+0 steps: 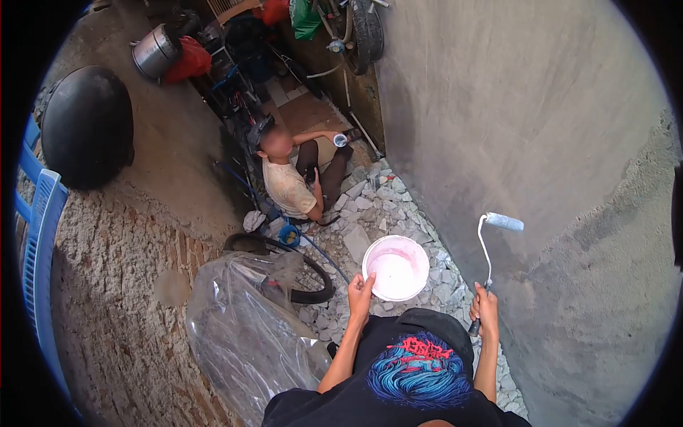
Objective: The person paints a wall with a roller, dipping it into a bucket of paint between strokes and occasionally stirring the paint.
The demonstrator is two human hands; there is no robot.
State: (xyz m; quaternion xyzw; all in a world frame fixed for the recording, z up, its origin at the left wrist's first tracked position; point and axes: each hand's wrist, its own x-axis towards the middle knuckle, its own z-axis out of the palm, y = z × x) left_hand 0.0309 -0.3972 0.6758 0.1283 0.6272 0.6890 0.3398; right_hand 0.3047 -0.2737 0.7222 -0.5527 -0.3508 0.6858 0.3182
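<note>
My left hand (361,295) grips the near left rim of a round white bucket (396,290), thumb over the edge. White stuff lies in the bottom, and pinkish smears mark the inner wall. On the right, my right hand (485,311) is wrapped around the dark handle of a paint roller (504,222). Its white wire frame rises from my fist, and the pale blue-white roller sleeve points toward the grey plastered wall (569,142), which it overlaps in this view.
A person (288,178) sits on the rubble (356,206) ahead, holding a cup (340,141). Left of me are clear plastic sheeting (242,334) over a wheel (324,285) and a small blue pail (289,235). A black helmet (89,128) and metal pot (156,53) sit along the rough left wall.
</note>
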